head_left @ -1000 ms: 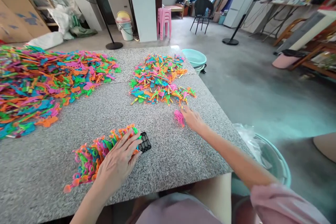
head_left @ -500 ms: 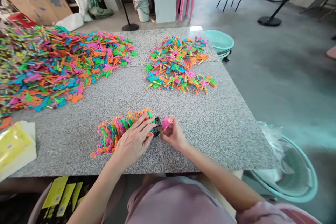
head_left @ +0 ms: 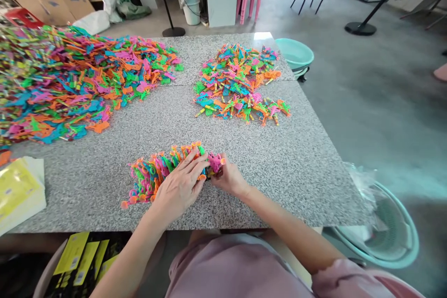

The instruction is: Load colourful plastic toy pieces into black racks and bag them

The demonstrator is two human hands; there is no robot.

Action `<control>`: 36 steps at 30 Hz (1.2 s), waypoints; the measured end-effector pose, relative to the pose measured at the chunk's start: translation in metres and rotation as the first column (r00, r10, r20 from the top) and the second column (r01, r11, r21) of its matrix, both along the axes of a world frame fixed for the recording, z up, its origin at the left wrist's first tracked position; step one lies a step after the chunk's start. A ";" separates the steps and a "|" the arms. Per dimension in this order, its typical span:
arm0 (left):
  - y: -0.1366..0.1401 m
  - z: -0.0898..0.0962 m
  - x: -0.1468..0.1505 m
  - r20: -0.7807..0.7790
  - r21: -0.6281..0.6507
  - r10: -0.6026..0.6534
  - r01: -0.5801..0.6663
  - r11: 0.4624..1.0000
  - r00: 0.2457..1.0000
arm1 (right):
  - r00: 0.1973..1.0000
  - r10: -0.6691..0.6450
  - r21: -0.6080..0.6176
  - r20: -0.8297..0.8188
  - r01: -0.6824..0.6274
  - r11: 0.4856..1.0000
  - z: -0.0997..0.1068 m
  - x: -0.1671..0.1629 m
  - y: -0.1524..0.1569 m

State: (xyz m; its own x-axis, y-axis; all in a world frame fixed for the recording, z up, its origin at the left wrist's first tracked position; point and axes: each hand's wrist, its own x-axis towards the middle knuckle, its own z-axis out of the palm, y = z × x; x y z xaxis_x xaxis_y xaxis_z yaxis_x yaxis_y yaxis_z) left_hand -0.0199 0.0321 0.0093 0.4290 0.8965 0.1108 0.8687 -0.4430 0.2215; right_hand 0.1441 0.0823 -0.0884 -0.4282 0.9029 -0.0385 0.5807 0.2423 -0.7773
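Observation:
A row of small plastic toys (head_left: 146, 181), pink, green, blue and orange with orange trumpet-like ends, stands packed side by side on the granite table (head_left: 265, 172). My left hand (head_left: 181, 181) rests over the right part of this row, its fingers stretched out flat. At the row's right end, my right hand (head_left: 228, 178) pinches a pink plastic toy (head_left: 215, 162) between thumb and fingers. Beneath that toy a bit of a black rack (head_left: 208, 174) shows; hands and toys cover most of it.
Loose toys lie in a large heap (head_left: 87, 84) at the left and a smaller pile (head_left: 237, 84) farther back. Yellow-and-white packets (head_left: 24, 191) lie at the left edge. Turquoise baskets (head_left: 398, 228) stand beyond the right edge; yellow-black cards (head_left: 73, 256) are below.
My right hand has brought the pink toy left and slightly down, over the black rack, which is now mostly covered. My left hand has stayed on the row.

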 end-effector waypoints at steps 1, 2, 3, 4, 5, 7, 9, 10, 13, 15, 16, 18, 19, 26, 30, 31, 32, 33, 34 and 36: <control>0.000 0.000 0.000 0.002 -0.001 0.001 -0.001 1.000 1.000 | 0.999 0.011 0.028 0.044 -0.012 1.000 0.001 0.000 0.001; 0.000 0.000 0.001 0.007 0.000 0.000 0.000 1.000 1.000 | 0.996 0.027 0.059 0.083 -0.032 0.998 0.002 0.000 0.001; 0.000 0.000 0.001 0.013 0.002 0.002 -0.002 1.000 1.000 | 0.992 0.045 0.088 0.119 -0.056 0.995 0.003 -0.001 0.001; 0.000 0.001 0.002 0.019 0.001 0.004 -0.004 1.000 1.000 | 0.986 0.066 0.108 0.151 -0.083 0.991 0.005 -0.002 0.001; 0.000 0.001 0.003 0.027 0.000 0.007 -0.007 1.000 1.000 | 0.980 0.088 0.118 0.177 -0.110 0.987 0.007 -0.003 0.001; 0.000 0.002 0.004 0.038 -0.002 0.014 -0.014 1.000 0.999 | 0.969 0.115 0.107 0.219 -0.141 0.984 0.012 -0.006 0.001; 0.000 0.003 0.005 0.048 -0.002 0.028 -0.028 1.000 0.998 | 0.961 0.120 0.073 0.249 -0.143 0.987 0.019 -0.010 0.000; 0.001 0.003 0.005 0.054 -0.003 0.036 -0.036 0.999 0.998 | 0.959 0.116 0.055 0.257 -0.135 0.989 0.022 -0.011 -0.001; 0.002 0.001 0.006 0.068 0.002 0.051 -0.051 0.999 0.996 | 0.959 0.079 -0.007 0.272 -0.080 0.997 0.029 -0.015 -0.003; 0.003 0.000 0.006 0.059 0.014 0.057 -0.058 0.998 0.997 | 0.956 0.056 -0.044 0.286 -0.045 0.998 0.032 -0.016 -0.004; 0.003 -0.001 0.006 0.053 0.020 0.060 -0.061 0.998 0.997 | 0.953 0.055 -0.057 0.297 -0.040 0.998 0.034 -0.015 -0.004; 0.003 -0.003 0.007 0.049 0.029 0.066 -0.067 0.997 0.997 | 0.944 0.077 -0.067 0.321 -0.059 0.996 0.038 -0.015 -0.005; 0.003 -0.004 0.007 0.050 0.027 0.068 -0.069 0.997 0.996 | 0.936 0.088 -0.067 0.340 -0.070 0.995 0.041 -0.016 -0.007; 0.000 -0.007 0.005 0.049 0.005 0.074 -0.074 0.997 0.996 | 0.880 0.155 -0.039 0.449 -0.154 0.987 0.048 -0.026 -0.018; 0.001 -0.005 0.003 0.057 0.002 0.049 -0.049 0.999 0.997 | 0.886 0.170 -0.012 0.432 -0.183 0.983 0.047 -0.028 -0.013; 0.002 -0.005 0.002 0.056 0.006 0.046 -0.046 0.999 0.997 | 0.886 0.185 -0.005 0.426 -0.202 0.979 0.047 -0.029 -0.010; 0.002 -0.006 0.001 0.053 0.010 0.046 -0.046 0.999 0.998 | 0.885 0.197 -0.002 0.423 -0.217 0.976 0.048 -0.029 -0.008; 0.003 -0.007 0.000 0.050 0.017 0.048 -0.049 0.999 0.998 | 0.884 0.206 -0.002 0.420 -0.226 0.974 0.048 -0.029 -0.006; 0.004 -0.008 -0.002 0.049 0.027 0.053 -0.054 0.998 0.997 | 0.884 0.207 -0.004 0.420 -0.226 0.974 0.048 -0.030 -0.004; 0.006 -0.013 -0.006 0.053 0.061 0.053 -0.057 0.997 0.997 | 0.891 0.196 -0.012 0.409 -0.209 0.978 0.047 -0.031 0.000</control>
State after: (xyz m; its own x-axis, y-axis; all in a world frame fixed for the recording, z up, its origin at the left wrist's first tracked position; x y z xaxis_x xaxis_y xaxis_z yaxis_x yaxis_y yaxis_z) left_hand -0.0256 0.0379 -0.0039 0.3714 0.9092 0.1879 0.8804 -0.4092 0.2399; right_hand 0.1128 0.0821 -0.0413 -0.5549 0.8020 -0.2211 0.7796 0.4086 -0.4746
